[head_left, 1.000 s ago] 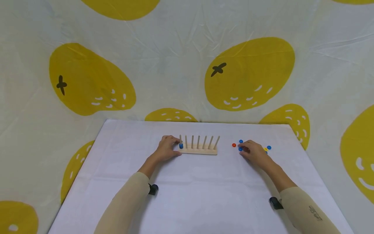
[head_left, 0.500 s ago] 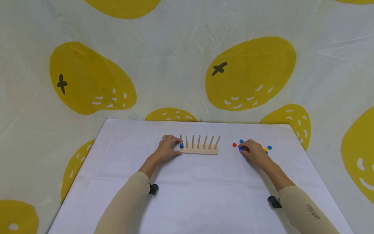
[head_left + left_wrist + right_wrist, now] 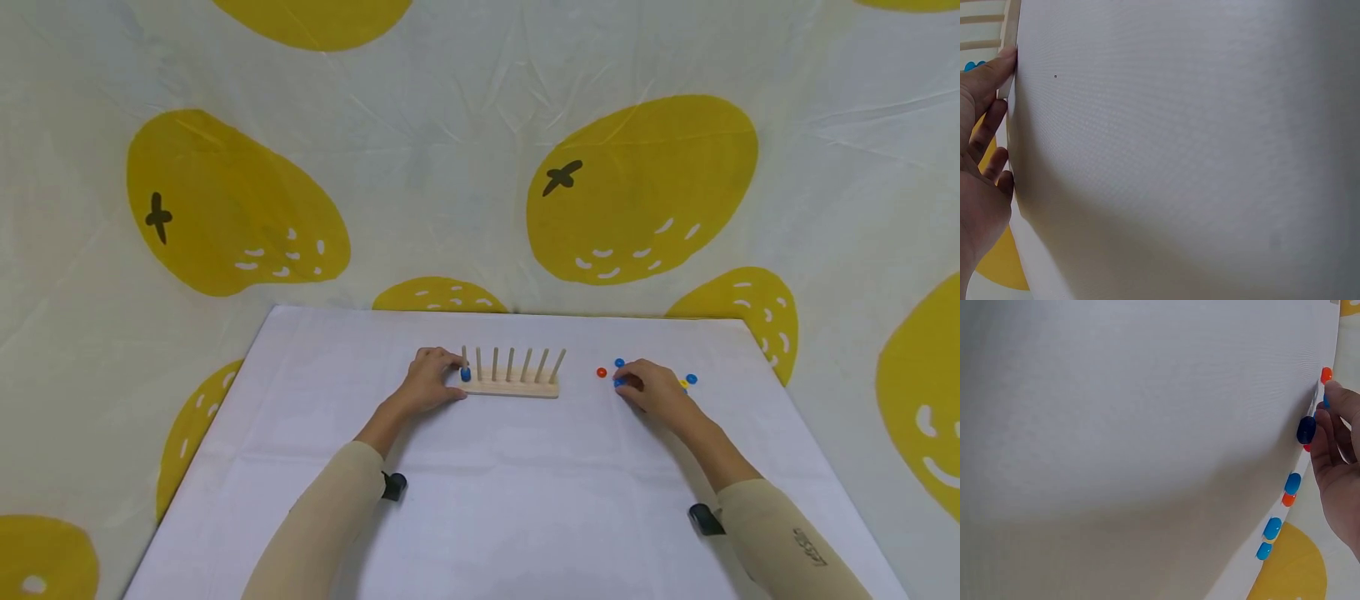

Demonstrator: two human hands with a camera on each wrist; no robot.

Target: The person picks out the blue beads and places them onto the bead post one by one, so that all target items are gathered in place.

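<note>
A wooden peg rack (image 3: 517,389) with a row of upright pegs sits on the white table. Blue beads (image 3: 466,375) are stacked low on its leftmost peg. My left hand (image 3: 427,387) holds the rack's left end, thumb at the front edge and fingers behind; the left wrist view shows the thumb (image 3: 1005,55) on the wood. To the right, my right hand (image 3: 656,392) is low over loose beads, pinching a blue bead (image 3: 1327,400) between thumb and forefinger. A dark blue bead (image 3: 1305,430) lies close beside these fingers.
An orange-red bead (image 3: 602,372) and another blue bead (image 3: 619,362) lie left of and behind the right hand. Beyond its far side are a blue bead (image 3: 692,379) and a yellow bead (image 3: 684,384). A fruit-patterned cloth (image 3: 450,208) hangs behind the table.
</note>
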